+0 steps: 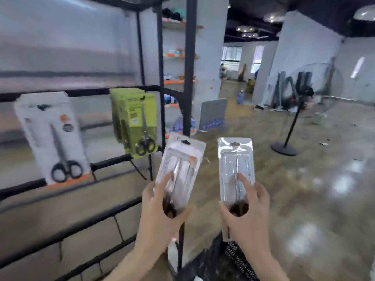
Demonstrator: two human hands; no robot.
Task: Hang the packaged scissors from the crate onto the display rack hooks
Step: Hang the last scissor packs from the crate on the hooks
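A big round fan (pixel 312 92) stands on a thin black pole with a flat round foot on the shiny brown floor (pixel 304 189). A fat white pillar (pixel 209 47) rises behind the black bars. Past it are shelves (pixel 178 55) with orange edges and small, blurry things on them. A grey board (pixel 213 113) leans near some blue bottles (pixel 213 123) on the floor. Far back there are bright windows (pixel 232 57). Round lamps (pixel 246 29) hang from the dark ceiling. Bits of litter lie on the floor.
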